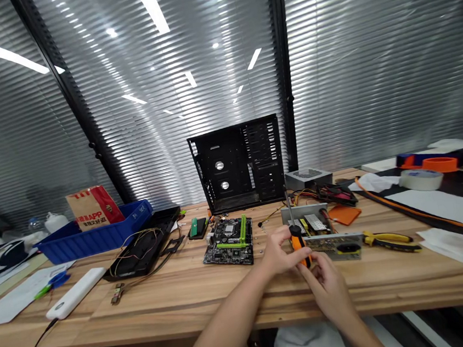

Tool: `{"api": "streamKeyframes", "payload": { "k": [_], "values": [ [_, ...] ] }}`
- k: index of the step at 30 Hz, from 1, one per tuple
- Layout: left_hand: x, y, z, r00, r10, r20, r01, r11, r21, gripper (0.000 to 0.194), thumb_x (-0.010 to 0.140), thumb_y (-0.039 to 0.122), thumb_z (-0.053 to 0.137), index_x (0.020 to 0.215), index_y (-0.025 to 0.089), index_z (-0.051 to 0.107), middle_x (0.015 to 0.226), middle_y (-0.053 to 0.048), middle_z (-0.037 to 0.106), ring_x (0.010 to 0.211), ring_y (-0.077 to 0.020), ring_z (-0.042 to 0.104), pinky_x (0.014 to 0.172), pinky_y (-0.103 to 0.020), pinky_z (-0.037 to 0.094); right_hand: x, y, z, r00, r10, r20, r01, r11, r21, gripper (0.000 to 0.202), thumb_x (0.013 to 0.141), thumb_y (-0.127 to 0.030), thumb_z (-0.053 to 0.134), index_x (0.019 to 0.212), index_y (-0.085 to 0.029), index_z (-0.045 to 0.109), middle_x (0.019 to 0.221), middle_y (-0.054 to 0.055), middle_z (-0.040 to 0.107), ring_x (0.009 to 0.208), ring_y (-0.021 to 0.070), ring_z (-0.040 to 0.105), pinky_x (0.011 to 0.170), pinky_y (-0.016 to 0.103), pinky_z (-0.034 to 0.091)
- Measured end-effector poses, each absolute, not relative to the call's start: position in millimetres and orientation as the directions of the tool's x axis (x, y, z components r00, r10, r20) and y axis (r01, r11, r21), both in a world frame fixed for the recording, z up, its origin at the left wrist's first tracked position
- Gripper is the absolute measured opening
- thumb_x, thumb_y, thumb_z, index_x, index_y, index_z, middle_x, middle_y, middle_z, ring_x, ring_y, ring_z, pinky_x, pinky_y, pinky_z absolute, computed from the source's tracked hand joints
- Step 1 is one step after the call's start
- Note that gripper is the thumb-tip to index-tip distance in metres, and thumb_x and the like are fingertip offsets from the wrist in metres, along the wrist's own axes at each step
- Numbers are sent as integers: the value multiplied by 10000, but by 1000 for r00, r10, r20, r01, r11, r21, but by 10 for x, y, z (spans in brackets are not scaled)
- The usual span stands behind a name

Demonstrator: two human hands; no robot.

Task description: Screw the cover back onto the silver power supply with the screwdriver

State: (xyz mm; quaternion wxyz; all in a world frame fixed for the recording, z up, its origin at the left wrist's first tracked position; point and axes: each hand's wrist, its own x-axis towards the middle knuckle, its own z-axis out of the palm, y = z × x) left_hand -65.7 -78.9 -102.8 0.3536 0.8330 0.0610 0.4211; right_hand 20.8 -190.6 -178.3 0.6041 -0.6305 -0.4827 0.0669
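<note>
An orange and black screwdriver (298, 242) is held upright with its metal shaft pointing up. My left hand (279, 252) grips the handle from the left, thumb across it. The fingers of my right hand (323, 277) close round the lower end of the handle. Just behind my hands lies an opened power supply (315, 224), its circuit parts exposed and its metal plate with a black socket facing me. Yellow and black pliers (391, 240) rest to its right. A motherboard (229, 242) with green slots lies left of my hands.
A black computer case (236, 164) stands at the back. On the left are a blue bin (93, 240) with a paper bag, a black panel (146, 248) with wires, and a white power strip (76, 293). Tape rolls (420, 179) and papers occupy the right.
</note>
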Motion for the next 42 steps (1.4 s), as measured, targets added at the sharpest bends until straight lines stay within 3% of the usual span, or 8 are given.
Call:
{"api": "streamKeyframes", "payload": {
  "k": [5, 13, 18, 24, 32, 38, 42],
  "values": [
    [-663, -777, -1031, 681, 406, 609, -125, -755, 643, 572, 664, 685, 751, 786, 131, 675, 863, -91, 647, 843, -231, 603, 819, -362, 509, 253, -1896, -1826, 538, 689, 486, 478, 225, -849, 333, 908, -520, 532, 992, -200, 573, 884, 28, 567, 610, 141, 511, 587, 303, 437],
    [-656, -794, -1028, 709, 370, 600, -87, -798, 596, 630, 585, 725, 777, 825, 147, 698, 940, -107, 654, 933, -263, 599, 898, -405, 473, 283, -1891, -1862, 566, 647, 511, 426, 301, -853, 330, 896, -496, 564, 1043, -201, 565, 1010, 89, 611, 888, 211, 600, 655, 288, 469],
    [-654, -772, -1051, 655, 343, 673, -126, -829, 545, 657, 587, 769, 737, 821, 157, 694, 1016, -127, 652, 968, -271, 574, 944, -452, 405, 272, -1900, -1844, 572, 648, 503, 403, 312, -861, 314, 907, -483, 549, 1047, -202, 556, 1013, 87, 608, 868, 198, 604, 635, 272, 469],
    [-677, -761, -1031, 696, 351, 626, -93, -821, 563, 624, 555, 754, 766, 793, 180, 700, 1177, -144, 624, 1109, -315, 504, 1019, -497, 323, 257, -1926, -1811, 575, 649, 498, 383, 324, -865, 308, 892, -454, 572, 1067, -200, 563, 1003, 85, 625, 788, 182, 598, 609, 268, 474],
    [-683, -779, -1019, 720, 365, 589, -64, -811, 581, 600, 588, 743, 760, 782, 177, 710, 1228, -149, 609, 1157, -326, 465, 1045, -519, 302, 276, -1922, -1848, 575, 673, 465, 364, 299, -882, 337, 896, -472, 550, 1087, -195, 555, 1037, 93, 612, 755, 172, 591, 585, 270, 459],
    [-678, -777, -1040, 729, 378, 571, -37, -811, 584, 582, 631, 732, 741, 791, 173, 713, 1251, -151, 599, 1182, -331, 449, 1060, -523, 291, 282, -1922, -1848, 603, 694, 392, 284, 273, -919, 407, 850, -529, 591, 1068, -187, 556, 803, 18, 585, 549, 125, 485, 496, 256, 390],
    [-687, -812, -1015, 742, 387, 547, -14, -808, 590, 532, 725, 701, 685, 824, 179, 725, 1279, -143, 592, 1200, -323, 446, 1074, -493, 286, 272, -1910, -1833, 648, 695, 312, 192, 247, -950, 495, 796, -568, 639, 1085, -175, 556, 554, -66, 438, 466, 116, 377, 451, 239, 312]
  ]
}}
